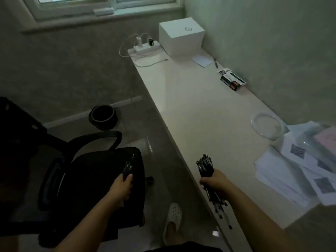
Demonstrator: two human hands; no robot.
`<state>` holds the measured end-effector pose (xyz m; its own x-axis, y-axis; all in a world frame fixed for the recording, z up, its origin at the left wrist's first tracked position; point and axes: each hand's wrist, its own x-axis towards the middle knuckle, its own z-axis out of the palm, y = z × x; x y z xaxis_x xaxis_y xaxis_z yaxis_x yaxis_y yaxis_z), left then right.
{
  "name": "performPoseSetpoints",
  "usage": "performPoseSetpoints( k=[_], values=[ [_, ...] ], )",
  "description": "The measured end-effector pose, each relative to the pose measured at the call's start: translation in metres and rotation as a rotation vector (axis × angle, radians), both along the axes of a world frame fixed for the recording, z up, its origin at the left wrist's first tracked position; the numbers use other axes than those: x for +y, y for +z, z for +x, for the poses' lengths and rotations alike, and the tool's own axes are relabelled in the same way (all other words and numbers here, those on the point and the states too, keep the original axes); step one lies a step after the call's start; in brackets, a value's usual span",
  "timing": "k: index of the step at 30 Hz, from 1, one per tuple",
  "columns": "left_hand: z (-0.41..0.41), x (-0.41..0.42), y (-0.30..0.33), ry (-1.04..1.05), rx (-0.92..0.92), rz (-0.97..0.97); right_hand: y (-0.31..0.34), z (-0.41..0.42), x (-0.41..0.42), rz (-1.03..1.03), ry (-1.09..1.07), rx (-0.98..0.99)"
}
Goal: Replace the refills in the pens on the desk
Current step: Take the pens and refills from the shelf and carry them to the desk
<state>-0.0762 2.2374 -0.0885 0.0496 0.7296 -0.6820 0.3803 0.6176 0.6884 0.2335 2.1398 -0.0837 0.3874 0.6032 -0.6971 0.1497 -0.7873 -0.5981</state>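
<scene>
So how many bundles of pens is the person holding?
2. One bundle of pens is in the left hand, above the chair; the other bundle is in the right hand, at the desk edge. Single pens cannot be counted.

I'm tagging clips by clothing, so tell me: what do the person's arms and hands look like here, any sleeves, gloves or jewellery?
Both forearms are bare right down to the bottom of the frame, so no sleeves show. The left hand and right hand wear no gloves. No watch, bracelet or ring is visible, though the picture is dim and slightly blurred.
</scene>
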Motion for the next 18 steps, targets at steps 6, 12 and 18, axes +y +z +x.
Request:
performPoseSetpoints(
  k=[6,12,18],
  values=[
    [0.05,0.062,0.004,-0.063,0.011,-0.014,0.001,0.033,0.079,0.047,0.016,0.025],
    [0.09,0.118,-0.004,-0.124,0.07,0.019,0.009,0.061,0.123,0.099,-0.037,0.055],
    [0.153,0.169,-0.016,-0.343,0.06,0.041,-0.008,0.092,0.107,0.095,-0.24,0.069]
  ],
)
